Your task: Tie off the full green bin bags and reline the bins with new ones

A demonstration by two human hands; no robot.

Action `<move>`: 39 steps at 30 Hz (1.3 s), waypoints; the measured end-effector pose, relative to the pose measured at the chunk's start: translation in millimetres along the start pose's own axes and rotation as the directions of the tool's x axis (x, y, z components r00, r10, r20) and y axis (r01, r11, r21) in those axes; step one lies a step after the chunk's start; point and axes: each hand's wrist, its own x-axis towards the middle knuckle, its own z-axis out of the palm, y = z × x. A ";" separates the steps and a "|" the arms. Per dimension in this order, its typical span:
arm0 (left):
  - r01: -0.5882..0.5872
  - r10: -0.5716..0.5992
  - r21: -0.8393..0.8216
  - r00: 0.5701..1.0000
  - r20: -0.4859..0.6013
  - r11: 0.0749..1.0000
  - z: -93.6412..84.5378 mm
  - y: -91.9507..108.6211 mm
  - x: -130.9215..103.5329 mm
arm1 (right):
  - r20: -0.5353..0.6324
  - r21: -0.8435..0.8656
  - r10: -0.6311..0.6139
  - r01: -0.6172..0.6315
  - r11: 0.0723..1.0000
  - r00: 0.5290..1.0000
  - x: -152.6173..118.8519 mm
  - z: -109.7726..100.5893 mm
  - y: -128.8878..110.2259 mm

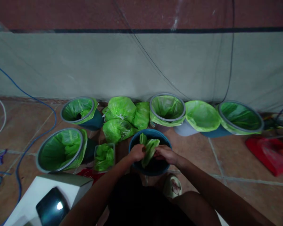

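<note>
A dark teal bin (159, 171) without a liner over its rim stands on the floor between my forearms. Over its mouth I hold a folded green plastic bag (150, 151). My left hand (137, 152) grips the bag on one side, fingers closed. On the other side my right hand (166, 154) pinches the bag's edge. Part of the bag hangs down inside the bin. Just left of the bin, a clear plastic container (114, 153) holds more crumpled green bags (104, 157).
Tied, filled green bags (121, 110) lie against the wall. Lined bins stand at left (39, 158) and right (241, 116), several in all. A red dustpan (269, 153) lies at far right. A white box (28, 194) sits front left; a blue cable (35, 138) crosses the floor.
</note>
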 end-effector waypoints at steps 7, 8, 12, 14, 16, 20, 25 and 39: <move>0.142 -0.143 -0.022 0.951 -0.275 0.990 -10.9 -25.2 -36.9 | -0.118 -0.114 -0.003 -0.011 0.993 0.993 -52.9 -47.9 16.2; 0.176 -0.189 -0.069 0.932 -0.309 0.982 -9.7 -32.3 -44.6 | -0.105 -0.148 0.012 -0.028 0.989 0.994 -61.0 -54.7 27.1; 0.208 -0.285 -0.266 0.913 -0.293 0.941 5.8 -51.8 -67.9 | -0.047 -0.401 0.194 -0.196 0.895 0.980 -81.2 -64.8 56.7; 0.193 -0.280 -0.327 0.928 -0.246 0.925 14.4 -54.4 -72.1 | -0.120 -0.597 0.064 -0.124 0.793 0.991 -82.4 -59.0 48.1; 0.174 -0.276 -0.369 0.929 -0.245 0.913 19.7 -54.9 -72.3 | -0.168 -0.766 -0.274 0.049 0.641 0.947 -77.8 -46.8 26.4; 0.135 -0.270 -0.443 0.927 -0.259 0.886 22.1 -57.6 -70.9 | 0.050 -0.919 -0.580 0.264 0.292 0.813 -53.7 -9.6 -11.7; 0.162 -0.365 -0.632 0.908 -0.204 0.758 26.9 -67.8 -80.5 | 0.055 -0.958 -0.410 0.164 0.234 0.910 -17.4 6.8 -11.8; 0.261 -0.426 -0.743 0.904 -0.036 0.616 19.2 -91.4 -85.5 | -0.302 -0.455 0.020 -0.163 0.875 0.953 -60.0 -81.0 80.1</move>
